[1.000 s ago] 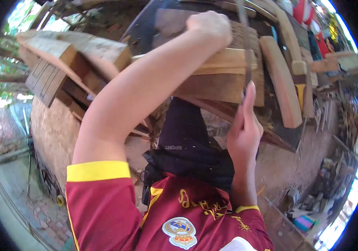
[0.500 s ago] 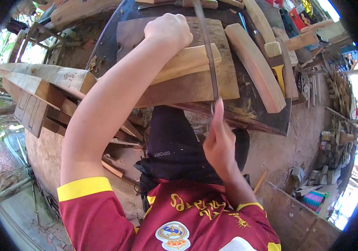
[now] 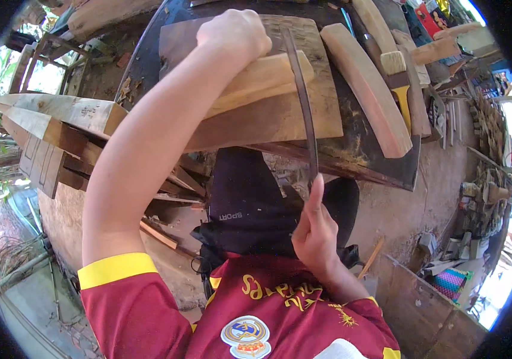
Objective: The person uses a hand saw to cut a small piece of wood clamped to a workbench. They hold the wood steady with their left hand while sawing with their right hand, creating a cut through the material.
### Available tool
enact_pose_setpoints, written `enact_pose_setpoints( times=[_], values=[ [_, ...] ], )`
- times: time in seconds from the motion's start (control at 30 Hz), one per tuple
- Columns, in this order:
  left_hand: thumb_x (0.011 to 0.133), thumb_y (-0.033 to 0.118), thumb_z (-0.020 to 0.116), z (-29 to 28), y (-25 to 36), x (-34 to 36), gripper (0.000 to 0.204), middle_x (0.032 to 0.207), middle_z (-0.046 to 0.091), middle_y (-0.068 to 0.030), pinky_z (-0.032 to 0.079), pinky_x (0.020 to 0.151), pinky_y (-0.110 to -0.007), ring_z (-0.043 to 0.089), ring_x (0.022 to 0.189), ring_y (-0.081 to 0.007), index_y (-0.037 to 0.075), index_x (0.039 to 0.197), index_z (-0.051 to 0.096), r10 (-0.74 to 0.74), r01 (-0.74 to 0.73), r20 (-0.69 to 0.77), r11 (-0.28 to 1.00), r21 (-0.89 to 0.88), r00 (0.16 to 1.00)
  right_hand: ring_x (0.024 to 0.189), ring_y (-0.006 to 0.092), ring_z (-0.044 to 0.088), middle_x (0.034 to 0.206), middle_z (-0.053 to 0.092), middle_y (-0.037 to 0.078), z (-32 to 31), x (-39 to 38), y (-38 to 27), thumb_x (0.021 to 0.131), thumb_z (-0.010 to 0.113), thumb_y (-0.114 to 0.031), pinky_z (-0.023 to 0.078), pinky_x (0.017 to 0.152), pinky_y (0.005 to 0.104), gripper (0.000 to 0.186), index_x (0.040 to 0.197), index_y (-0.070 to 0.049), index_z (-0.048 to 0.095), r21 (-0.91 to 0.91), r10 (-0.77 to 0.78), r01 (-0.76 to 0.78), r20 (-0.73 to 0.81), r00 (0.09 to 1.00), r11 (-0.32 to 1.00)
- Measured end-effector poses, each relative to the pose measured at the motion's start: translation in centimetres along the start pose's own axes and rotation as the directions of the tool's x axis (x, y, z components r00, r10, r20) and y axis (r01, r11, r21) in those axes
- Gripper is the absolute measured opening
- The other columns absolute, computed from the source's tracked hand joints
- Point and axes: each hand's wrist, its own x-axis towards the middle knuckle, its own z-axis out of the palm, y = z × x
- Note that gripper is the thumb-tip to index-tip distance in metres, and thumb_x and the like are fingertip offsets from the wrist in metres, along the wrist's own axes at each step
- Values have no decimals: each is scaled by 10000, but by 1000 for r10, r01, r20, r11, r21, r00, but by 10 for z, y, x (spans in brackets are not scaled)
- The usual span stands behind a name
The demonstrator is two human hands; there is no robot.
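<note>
A pale wooden block (image 3: 262, 84) lies on a flat wooden board (image 3: 328, 110) on the dark bench. At its far side my left hand (image 3: 235, 36) is closed over it, the fingertips hidden. Across the block's right end runs a long, narrow dark blade (image 3: 304, 102); whether it is a saw or a file I cannot tell. Near my lap, my right hand (image 3: 316, 233) wraps its fingers round the blade's near end, thumb stretched along the top. The handle is hidden in the grip.
Right of the board lies a thick, slightly curved wooden piece (image 3: 366, 90). Beyond it are a paintbrush (image 3: 398, 90) with a yellow handle and more timber. Several squared beams (image 3: 82, 110) stand at the left. The bench's near edge (image 3: 340, 167) crosses above my legs.
My right hand has drawn the blade back toward my body, so its far tip now lies over the board. My left hand stays on the block.
</note>
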Motion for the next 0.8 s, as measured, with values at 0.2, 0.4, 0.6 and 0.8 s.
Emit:
enact_pose_setpoints(
  times=[0.2,0.4,0.6,0.8],
  values=[
    [886,372,588,-2,-4,8,466,1248,651,-268,494,1008,-502,629,1182,-405,24,1178,692,-51,50,-17,998,-38,999,724,420,644,874,634,266,13,17,-11,878,516,136,530,670,380,743,1556,76,216,23,-54,55,-66,996,998],
    [873,317,592,-3,2,4,429,1243,666,-244,514,992,-469,647,1163,-381,36,1182,691,-13,13,-16,1000,-13,1000,767,413,648,910,633,254,-1,2,11,890,515,126,541,699,363,692,1546,4,330,32,29,-29,-14,999,999],
    [972,372,536,-9,7,-13,403,977,711,-236,549,867,-461,701,960,-363,10,967,711,126,-141,-146,985,-102,981,798,423,654,938,638,249,-3,-14,6,903,514,118,544,716,365,675,1543,-2,336,56,55,-56,16,998,997],
    [986,368,585,-25,2,-105,400,848,703,-196,544,813,-431,701,848,-317,-19,963,686,272,-296,-223,951,-86,936,730,415,614,873,590,216,-14,-14,8,887,529,99,524,675,424,709,1551,-63,345,143,19,-13,-40,999,990]
  ],
)
